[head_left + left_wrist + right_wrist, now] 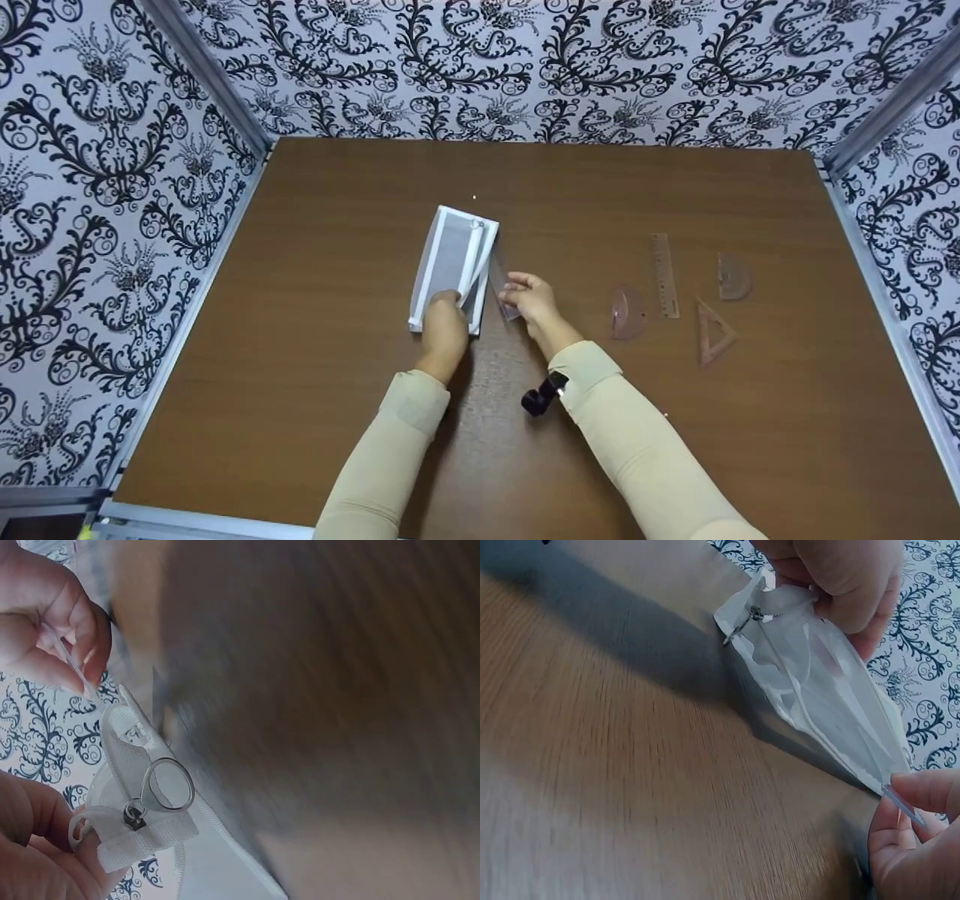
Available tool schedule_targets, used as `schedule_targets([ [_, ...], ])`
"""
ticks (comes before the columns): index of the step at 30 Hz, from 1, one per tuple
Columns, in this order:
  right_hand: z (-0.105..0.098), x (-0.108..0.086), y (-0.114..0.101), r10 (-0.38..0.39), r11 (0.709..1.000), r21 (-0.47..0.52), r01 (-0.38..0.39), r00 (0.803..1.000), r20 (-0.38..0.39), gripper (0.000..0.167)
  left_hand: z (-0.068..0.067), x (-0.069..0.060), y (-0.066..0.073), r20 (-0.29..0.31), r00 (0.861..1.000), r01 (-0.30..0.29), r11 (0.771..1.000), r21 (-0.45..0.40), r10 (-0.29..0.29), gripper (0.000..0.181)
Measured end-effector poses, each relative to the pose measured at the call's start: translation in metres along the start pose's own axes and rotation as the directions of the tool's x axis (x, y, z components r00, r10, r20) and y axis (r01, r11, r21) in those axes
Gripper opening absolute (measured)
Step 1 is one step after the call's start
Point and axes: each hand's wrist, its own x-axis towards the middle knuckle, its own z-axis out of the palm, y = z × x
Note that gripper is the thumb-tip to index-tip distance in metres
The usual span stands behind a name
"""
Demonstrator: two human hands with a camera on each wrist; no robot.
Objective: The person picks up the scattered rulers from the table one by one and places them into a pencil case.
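My left hand (444,330) grips the near end of a white mesh zipper pouch (454,251), thumb on top. Along its right side the pouch gapes open, as the right wrist view shows (832,682). A metal pull ring (166,784) hangs from the zipper near the left fingers. Between thumb and fingers, my right hand (531,301) pinches a clear plastic ruler (504,291), just right of the pouch. The ruler's far end meets the pouch's open edge; whether it is inside I cannot tell.
Right of the hands lie a pinkish protractor (628,311), another clear ruler (664,276), a clear protractor (733,276) and an orange-tinted set square (714,332). A black device (543,395) juts from the right cuff. Patterned walls (525,67) border the brown table (315,247).
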Motion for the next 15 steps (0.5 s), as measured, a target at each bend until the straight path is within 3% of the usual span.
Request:
schedule_targets([
  [15, 0.022, 0.007, -0.001, 0.029, 0.999, 0.036, -0.028, 0.999, -0.015, 0.046, 0.000, -0.001, 0.002, 0.004, 1.000, 0.031, 0.999, -0.025, -0.030, 0.021],
])
